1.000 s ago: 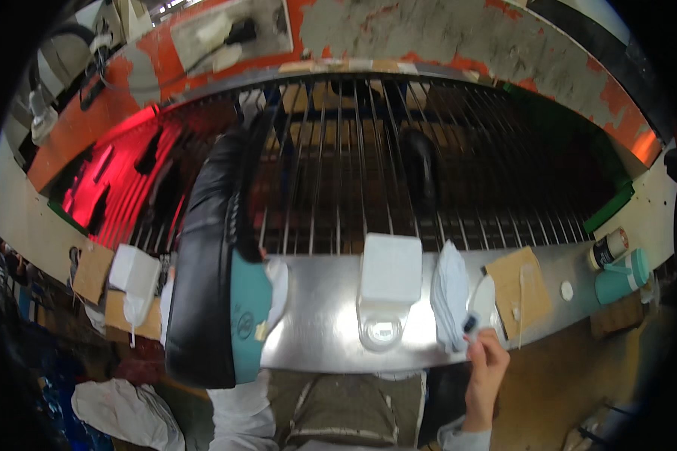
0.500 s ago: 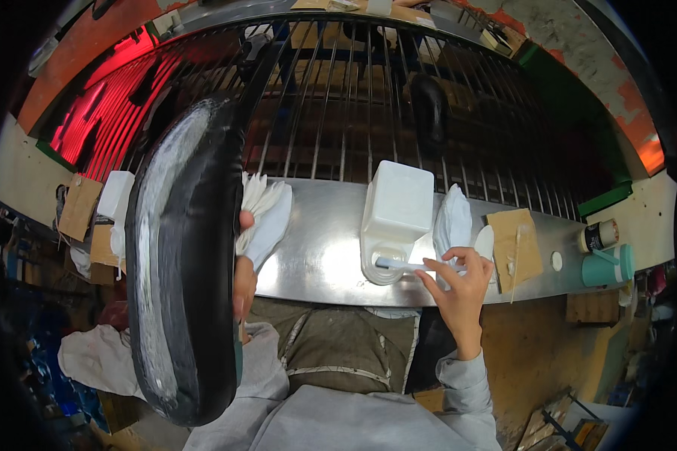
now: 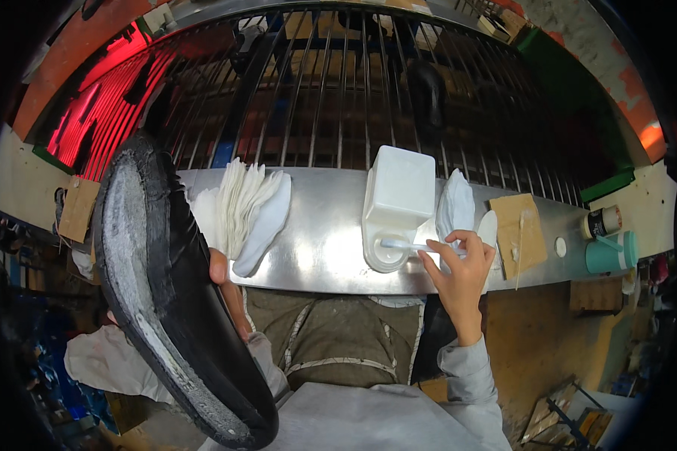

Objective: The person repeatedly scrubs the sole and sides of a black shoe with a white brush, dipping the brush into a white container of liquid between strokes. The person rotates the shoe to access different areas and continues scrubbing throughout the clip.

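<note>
At the left I hold a black shoe upper on edge, slanting from upper left to lower right. Its underside has a pale, roughened band along the rim. The fingers of my left hand wrap its right side; the rest of that hand is hidden behind it. My right hand pinches a thin, light-handled brush between thumb and fingertips. The brush's tip is in the round cup at the near end of a white plastic dispenser, and what the cup holds is hard to make out.
White shoe insoles stand stacked left of the dispenser, with more white insoles to its right. Farther right are a cardboard piece and a teal mug. Beyond the metal bench runs a rack of bars, carrying another dark shoe.
The shoe upper has turned in my left hand: its far end has dropped and swung left, its near end right, showing more of the underside. My right hand keeps the brush at the cup.
</note>
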Available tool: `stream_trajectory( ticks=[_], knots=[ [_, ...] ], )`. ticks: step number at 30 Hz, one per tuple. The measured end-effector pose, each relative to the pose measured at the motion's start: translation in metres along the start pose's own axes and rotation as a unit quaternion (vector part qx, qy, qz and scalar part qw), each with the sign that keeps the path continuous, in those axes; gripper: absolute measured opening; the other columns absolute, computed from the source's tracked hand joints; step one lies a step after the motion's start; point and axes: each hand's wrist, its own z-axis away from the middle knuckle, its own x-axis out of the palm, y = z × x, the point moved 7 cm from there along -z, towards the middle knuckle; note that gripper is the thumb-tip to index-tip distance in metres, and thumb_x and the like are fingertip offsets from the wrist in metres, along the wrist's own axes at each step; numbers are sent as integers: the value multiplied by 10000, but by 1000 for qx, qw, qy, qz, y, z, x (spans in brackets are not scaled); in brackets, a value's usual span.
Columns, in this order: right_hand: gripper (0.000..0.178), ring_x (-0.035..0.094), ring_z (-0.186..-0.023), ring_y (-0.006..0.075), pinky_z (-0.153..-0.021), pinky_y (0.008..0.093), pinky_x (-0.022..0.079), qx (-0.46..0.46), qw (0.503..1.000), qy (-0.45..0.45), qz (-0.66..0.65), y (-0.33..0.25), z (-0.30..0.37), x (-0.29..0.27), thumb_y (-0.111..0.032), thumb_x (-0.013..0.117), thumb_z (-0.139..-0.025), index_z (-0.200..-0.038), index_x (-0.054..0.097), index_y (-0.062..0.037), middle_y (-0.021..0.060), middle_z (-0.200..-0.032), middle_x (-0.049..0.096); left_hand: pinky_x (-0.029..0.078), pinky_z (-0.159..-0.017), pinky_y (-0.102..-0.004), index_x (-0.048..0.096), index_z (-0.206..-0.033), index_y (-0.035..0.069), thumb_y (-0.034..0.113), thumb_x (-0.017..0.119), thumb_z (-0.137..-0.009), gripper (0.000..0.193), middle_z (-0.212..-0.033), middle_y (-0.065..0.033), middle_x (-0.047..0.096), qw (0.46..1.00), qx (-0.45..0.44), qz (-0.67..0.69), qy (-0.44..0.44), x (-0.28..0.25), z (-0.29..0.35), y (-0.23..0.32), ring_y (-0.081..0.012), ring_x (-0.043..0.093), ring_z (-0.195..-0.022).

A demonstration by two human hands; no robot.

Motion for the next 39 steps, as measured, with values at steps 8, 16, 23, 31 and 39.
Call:
stream_trajectory(
  ticks=[8, 16, 23, 31, 39],
  knots=[
    [155, 535, -708, 191, -638, 338, 397, 177, 981, 45, -65, 23, 40, 3, -181, 844, -757, -881, 781, -111, 42, -928, 559, 498, -970, -526, 168, -1589, 83, 714, 566, -873, 1034, -1511, -229, 400, 979, 118, -87, 143, -9, 0, -3, -388, 565, -1182],
    [105, 449, -677, 134, -589, 280, 329, 151, 929, 81, -327, -1, -24, -38, -130, 762, -864, -889, 795, -34, 16, -830, 534, 461, -1073, -569, 245, -1578, 93, 794, 477, -867, 1025, -1527, -218, 380, 939, 94, -135, 302, -12, -11, -43, -384, 497, -1324],
    [365, 478, -770, 165, -656, 282, 364, -90, 973, 89, -192, -95, -90, -87, -169, 899, -622, -979, 823, -156, 18, -845, 487, 461, -1073, -533, 276, -1561, 76, 798, 455, -878, 1011, -1508, -205, 412, 946, 22, -59, 318, 5, -11, -72, -359, 510, -1313],
    [388, 480, -767, 167, -631, 286, 365, -164, 951, 54, -256, -111, -85, -100, -185, 908, -593, -974, 831, -165, 13, -854, 444, 462, -1074, -492, 310, -1542, 56, 803, 431, -890, 998, -1487, -189, 448, 945, 13, -78, 316, 8, -8, -58, -330, 525, -1301],
    [360, 449, -738, 144, -648, 294, 322, -149, 953, 79, -250, -99, -72, -77, -345, 886, -627, -970, 833, -249, -30, -783, 429, 463, -1074, -450, 344, -1523, 37, 808, 406, -902, 991, -1466, -173, 484, 945, 21, -61, 322, 13, -10, -53, -300, 539, -1289]
  ],
)
